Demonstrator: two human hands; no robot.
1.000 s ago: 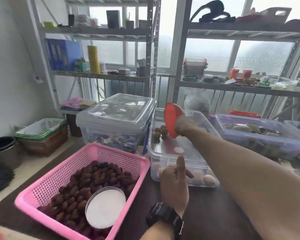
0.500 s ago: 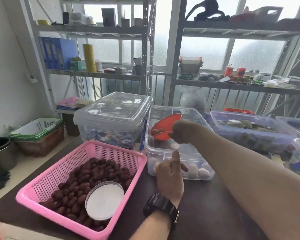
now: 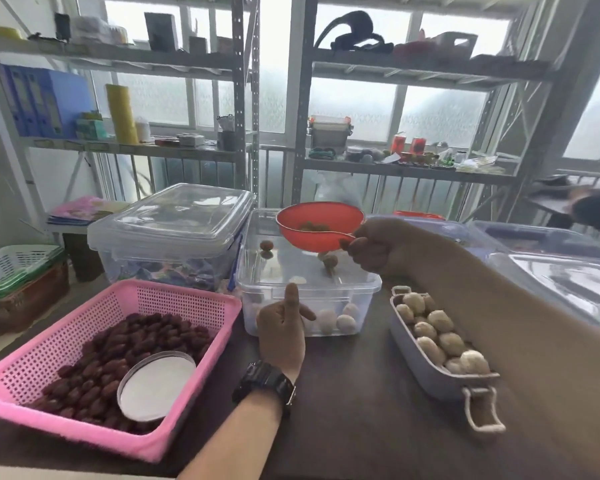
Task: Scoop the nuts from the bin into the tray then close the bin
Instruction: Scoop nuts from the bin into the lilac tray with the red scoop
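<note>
Dark tabletop (image 3: 354,393) carries everything here, with the clear bin (image 3: 309,289) as the landmark. Just in front of the bin's near wall, the left hand (image 3: 283,332) rests loosely curled, thumb raised against the wall, holding nothing. Right of the bin lies the grey tray (image 3: 430,372), filled with pale round nuts (image 3: 437,330). Over the open bin, the right hand (image 3: 383,245) reaches in from the right, fingers pinched shut around the rim of a red scoop (image 3: 319,225), held level with a few nuts inside. More nuts lie in the bin.
</note>
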